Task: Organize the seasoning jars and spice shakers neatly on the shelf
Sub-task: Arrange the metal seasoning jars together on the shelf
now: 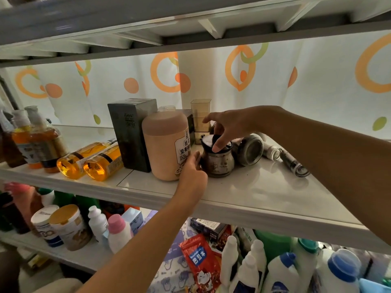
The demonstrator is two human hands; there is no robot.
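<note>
A: Head view: seasoning jar (pixel 218 160) is stood upright on the shelf (pixel 243 199), steadied by the left hand (pixel 193 173), fingers curved; its lid is touched by the spread right hand (pixel 227 126).

B: Risk noted: toppled shakers (pixel 294 163) may be rolled off by the forearm.

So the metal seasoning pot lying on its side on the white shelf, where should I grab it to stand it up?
Grip the tipped metal seasoning pot around its rounded belly, coming from the front right, where the white shelf is bare. Its mouth faces forward, and the upright steel seasoning jar crowds its left. Two small glass shakers lie behind and to its right, so approach low.
</note>
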